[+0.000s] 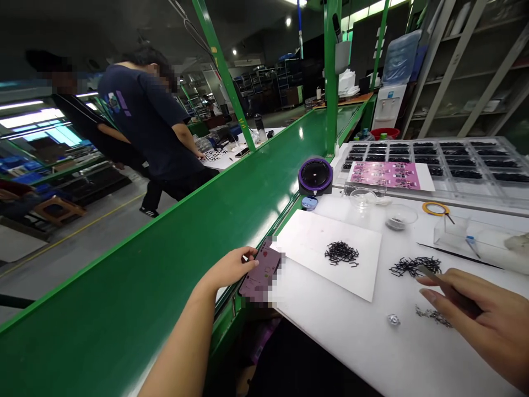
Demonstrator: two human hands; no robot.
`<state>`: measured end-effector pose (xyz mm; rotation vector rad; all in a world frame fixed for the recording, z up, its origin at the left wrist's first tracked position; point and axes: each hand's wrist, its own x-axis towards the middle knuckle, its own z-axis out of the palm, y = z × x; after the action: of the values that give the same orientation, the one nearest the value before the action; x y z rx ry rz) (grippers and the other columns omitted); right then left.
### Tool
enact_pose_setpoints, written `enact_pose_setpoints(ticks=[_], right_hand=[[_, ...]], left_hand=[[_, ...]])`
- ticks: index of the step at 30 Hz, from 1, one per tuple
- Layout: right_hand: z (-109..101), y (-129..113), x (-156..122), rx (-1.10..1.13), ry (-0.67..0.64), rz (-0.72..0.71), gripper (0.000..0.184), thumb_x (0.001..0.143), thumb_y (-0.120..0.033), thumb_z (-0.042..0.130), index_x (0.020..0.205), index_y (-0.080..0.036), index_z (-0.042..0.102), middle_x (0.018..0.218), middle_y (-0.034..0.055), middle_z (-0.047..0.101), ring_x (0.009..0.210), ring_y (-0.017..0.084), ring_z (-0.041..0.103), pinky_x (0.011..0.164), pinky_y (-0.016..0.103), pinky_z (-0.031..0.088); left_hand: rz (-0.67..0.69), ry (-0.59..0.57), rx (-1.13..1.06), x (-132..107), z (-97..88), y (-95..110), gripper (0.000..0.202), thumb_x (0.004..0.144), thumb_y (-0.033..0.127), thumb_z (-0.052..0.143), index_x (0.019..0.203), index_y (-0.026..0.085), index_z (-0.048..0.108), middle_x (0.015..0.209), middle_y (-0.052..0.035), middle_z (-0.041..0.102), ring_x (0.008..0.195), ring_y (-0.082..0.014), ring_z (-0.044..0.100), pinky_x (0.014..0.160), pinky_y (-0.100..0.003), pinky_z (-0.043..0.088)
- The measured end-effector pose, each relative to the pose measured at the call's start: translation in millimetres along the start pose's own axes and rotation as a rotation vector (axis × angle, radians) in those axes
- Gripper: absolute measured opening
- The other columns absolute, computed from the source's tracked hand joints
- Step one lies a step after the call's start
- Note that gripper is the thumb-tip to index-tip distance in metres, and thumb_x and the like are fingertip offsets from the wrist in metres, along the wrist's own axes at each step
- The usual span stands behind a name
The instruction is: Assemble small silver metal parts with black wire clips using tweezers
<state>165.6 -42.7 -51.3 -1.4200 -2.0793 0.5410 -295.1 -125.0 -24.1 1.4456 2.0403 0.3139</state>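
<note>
My left hand [232, 269] rests at the table's left edge with its fingers on a phone [259, 274] that has a pink screen. My right hand [481, 309] is closed in a pinch on metal tweezers [432, 275], whose tip points at a pile of small black parts [413, 266] on the white table [372, 342]. A second pile of black parts [341, 253] lies on a white sheet of paper [306, 237]. A small scatter of parts [433, 316] and a tiny silver piece [393, 319] lie near my right hand.
A green conveyor belt [173, 248] runs along the left. Behind stand a purple round device [315, 175], two clear bowls [400, 215], a yellow tape ring [435, 208], a clear box [475, 237] and clear trays of black parts [467, 162] with a pink sheet [384, 174]. Two people [152, 121] stand across the belt.
</note>
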Motion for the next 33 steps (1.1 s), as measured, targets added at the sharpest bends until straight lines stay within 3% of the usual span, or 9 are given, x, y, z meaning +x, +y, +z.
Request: enact_pose_setpoints(ticks=[6, 20, 27, 33], right_hand=[[-2.6, 9.2, 3.6, -0.04, -0.141, -0.013, 0.041, 0.086, -0.064, 0.055, 0.101, -0.03, 0.073, 0.079, 0.003, 0.062, 0.069, 0.021, 0.061, 0.057, 0.029, 0.051], [1.3, 15.1, 3.0, -0.057, -0.167, -0.019, 0.046, 0.087, -0.065, 0.054, 0.105, -0.027, 0.071, 0.075, 0.002, 0.06, 0.067, 0.019, 0.06, 0.059, 0.03, 0.05], [3.2, 15.0, 1.8, -0.039, -0.112, -0.073, 0.043, 0.087, -0.065, 0.055, 0.105, -0.029, 0.071, 0.069, -0.0005, 0.057, 0.061, 0.017, 0.057, 0.053, 0.028, 0.047], [2.4, 12.5, -0.1, -0.048, -0.091, -0.063, 0.041, 0.089, -0.064, 0.052, 0.104, -0.03, 0.071, 0.068, -0.0007, 0.056, 0.06, 0.017, 0.055, 0.054, 0.028, 0.046]], left_hand=[[0.022, 0.024, 0.064, 14.1, 2.1, 4.0, 0.039, 0.089, 0.05, 0.055, 0.104, 0.015, 0.062, 0.098, -0.0072, 0.063, 0.082, -0.019, 0.057, 0.077, -0.035, 0.043], [0.041, 0.001, 0.047, -0.3, 6.4, 8.4, 0.047, 0.08, 0.047, 0.059, 0.116, 0.016, 0.056, 0.107, -0.0094, 0.061, 0.092, -0.026, 0.057, 0.079, -0.035, 0.043], [0.019, -0.046, 0.0, -4.1, 4.0, 6.4, 0.065, 0.073, 0.048, 0.067, 0.129, 0.017, 0.053, 0.105, -0.0092, 0.062, 0.094, -0.0278, 0.058, 0.079, -0.035, 0.045], [-0.031, -0.093, 0.016, -6.2, 0.0, 7.1, 0.078, 0.069, 0.048, 0.072, 0.138, 0.018, 0.049, 0.118, -0.0121, 0.061, 0.104, -0.0315, 0.058, 0.082, -0.035, 0.045]])
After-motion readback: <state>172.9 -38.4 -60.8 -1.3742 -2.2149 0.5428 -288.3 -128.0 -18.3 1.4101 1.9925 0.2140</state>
